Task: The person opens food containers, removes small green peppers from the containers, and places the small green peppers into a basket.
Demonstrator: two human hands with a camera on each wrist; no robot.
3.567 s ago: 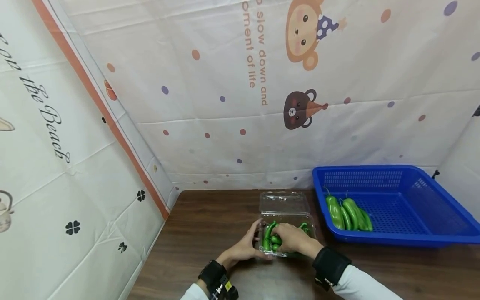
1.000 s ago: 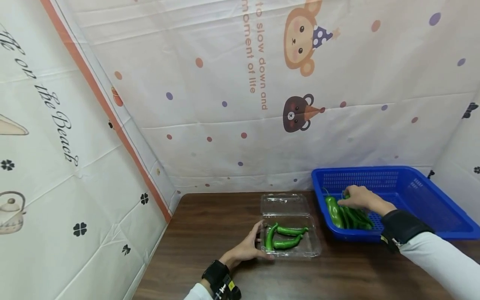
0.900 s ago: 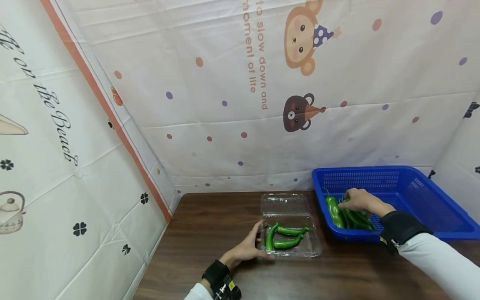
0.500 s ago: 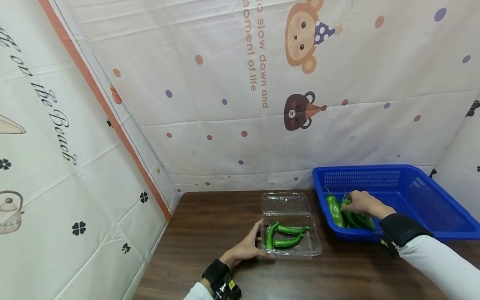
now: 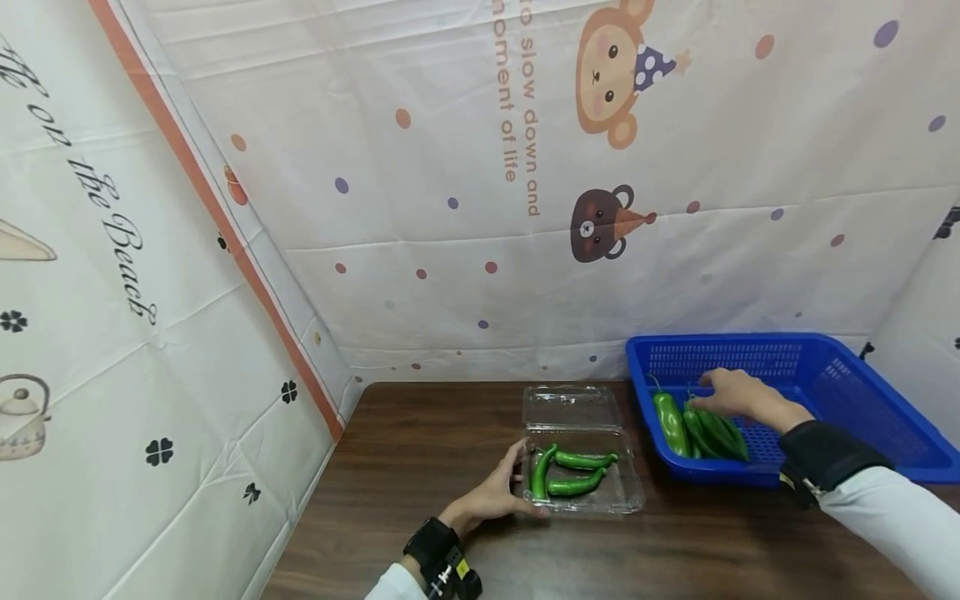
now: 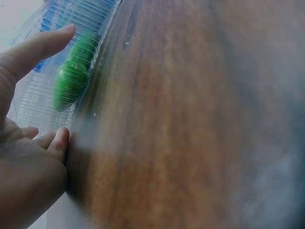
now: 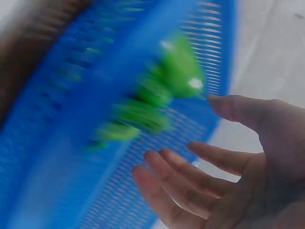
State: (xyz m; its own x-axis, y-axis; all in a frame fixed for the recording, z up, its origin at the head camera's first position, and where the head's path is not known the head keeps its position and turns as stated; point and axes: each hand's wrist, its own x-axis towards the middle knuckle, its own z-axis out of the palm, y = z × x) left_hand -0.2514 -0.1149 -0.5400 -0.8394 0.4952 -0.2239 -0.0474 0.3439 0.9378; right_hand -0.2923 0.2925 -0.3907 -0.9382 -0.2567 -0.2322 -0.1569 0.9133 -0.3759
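In the head view my left hand rests at the left end of an open clear plastic clamshell box, thumb along its front edge and fingers at its left side. Three green chili peppers lie inside the box. The left wrist view shows the thumb extended beside the box's ribbed wall. My right hand hovers over the blue basket, above a cluster of green peppers at the basket's left. Its fingers are spread and hold nothing in the right wrist view.
The box's clear lid lies folded back toward the wall. A brown wood-grain table carries both box and basket. Printed white cloth hangs behind and on the left, close to the basket's far rim.
My right hand shifts among the peppers in the basket, then lifts slightly up and right, leaving more of them visible. Earlier it was in the box. My left hand stays at the box.
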